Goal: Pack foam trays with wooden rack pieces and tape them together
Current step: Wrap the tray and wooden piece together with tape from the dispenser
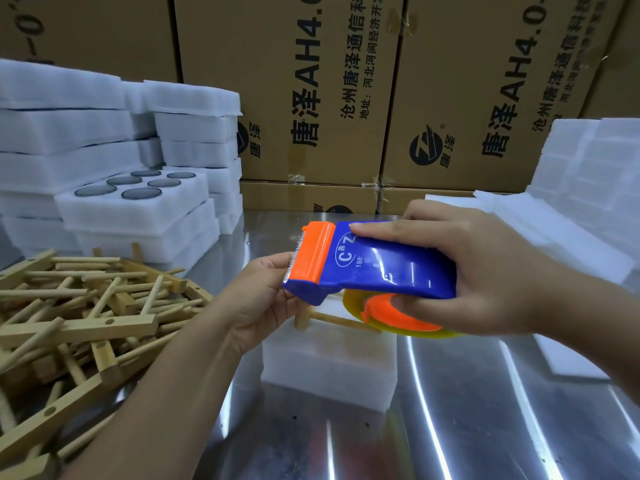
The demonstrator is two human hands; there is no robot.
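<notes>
Right hand (485, 271), fingers wrapped round the blue tape dispenser (381, 268), holds it just above the foam tray (329, 368) mid-counter (467, 410); left hand (259, 296), fingers curled, pinches its orange cutter end; I see a wooden rack piece (332, 318) on the tray, loose pile (86, 323) near left

The right grip (485, 271) holds a blue-and-orange tape dispenser (381, 268) above a white foam tray (329, 368) on the worktop (450, 427); the left grip (263, 299) pinches its front end.

A packing workshop (stacked cartons (311, 98), foam trays (86, 133)) with steel table (450, 410).
</notes>
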